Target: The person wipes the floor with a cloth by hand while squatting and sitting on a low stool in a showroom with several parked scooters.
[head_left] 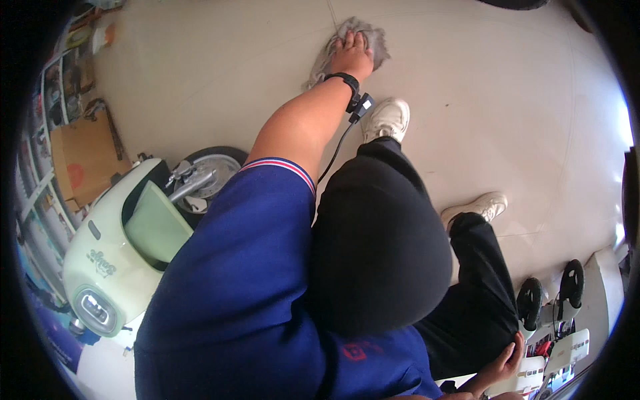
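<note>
My left hand point(351, 55) reaches far forward and presses down on a crumpled grey cloth point(373, 37) that lies on the pale tiled floor point(480, 107). A black wrist strap with a small device and a cable point(355, 100) sits on that arm. Low at the right, my right hand point(501, 363) rests on my black trouser leg point(480, 293) with its fingers spread and nothing in it. My two white shoes point(388, 119) point(481, 207) stand on the floor below the cloth.
A pale green scooter point(113, 260) with its front wheel point(207, 173) stands close at the left. Behind it are a cardboard box point(83, 160) and shelves point(47, 107). Small wheeled vehicles point(553, 300) are parked at the lower right.
</note>
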`<state>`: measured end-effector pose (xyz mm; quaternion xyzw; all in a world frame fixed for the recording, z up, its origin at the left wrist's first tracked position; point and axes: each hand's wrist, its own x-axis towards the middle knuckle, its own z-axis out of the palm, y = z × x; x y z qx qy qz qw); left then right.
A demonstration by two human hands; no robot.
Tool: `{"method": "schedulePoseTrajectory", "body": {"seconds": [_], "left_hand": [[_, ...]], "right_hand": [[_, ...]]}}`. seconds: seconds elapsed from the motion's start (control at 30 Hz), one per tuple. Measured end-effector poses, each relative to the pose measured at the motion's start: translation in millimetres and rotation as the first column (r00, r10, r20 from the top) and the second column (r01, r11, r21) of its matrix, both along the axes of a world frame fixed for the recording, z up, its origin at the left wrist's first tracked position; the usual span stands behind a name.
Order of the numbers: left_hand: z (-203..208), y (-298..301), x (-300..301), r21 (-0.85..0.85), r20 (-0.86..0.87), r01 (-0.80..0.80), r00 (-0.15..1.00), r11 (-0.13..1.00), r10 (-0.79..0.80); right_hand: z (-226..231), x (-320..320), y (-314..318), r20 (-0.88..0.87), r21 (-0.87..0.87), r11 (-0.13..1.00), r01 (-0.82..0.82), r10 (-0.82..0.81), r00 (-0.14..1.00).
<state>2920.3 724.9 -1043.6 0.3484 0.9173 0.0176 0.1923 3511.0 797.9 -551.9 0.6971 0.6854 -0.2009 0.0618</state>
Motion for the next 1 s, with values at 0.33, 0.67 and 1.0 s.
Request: {"method": "schedulePoseTrajectory", "body": {"seconds": [0.33,0.67,1.0], "left_hand": [[47.3,-60.0,83.3,-0.234,0.318,-0.002,0.945,0.972,0.078],[15.0,1.7,-0.7,-0.129,0.106,-0.115,0.986,0.985,0.129],[46.8,-63.7,71.0,-0.285,0.380,0.083,0.924,0.955,0.033]], "right_hand": [[8.7,-62.3,-2.7,-0.169,0.136,0.988,0.070,-0.047,0.984],[6.3,-6.6,-3.1,-0.027,0.014,1.000,-0.011,0.012,1.000],[12.5,-17.6,-10.2,0.001,0.049,0.998,-0.032,0.032,0.999]]}}
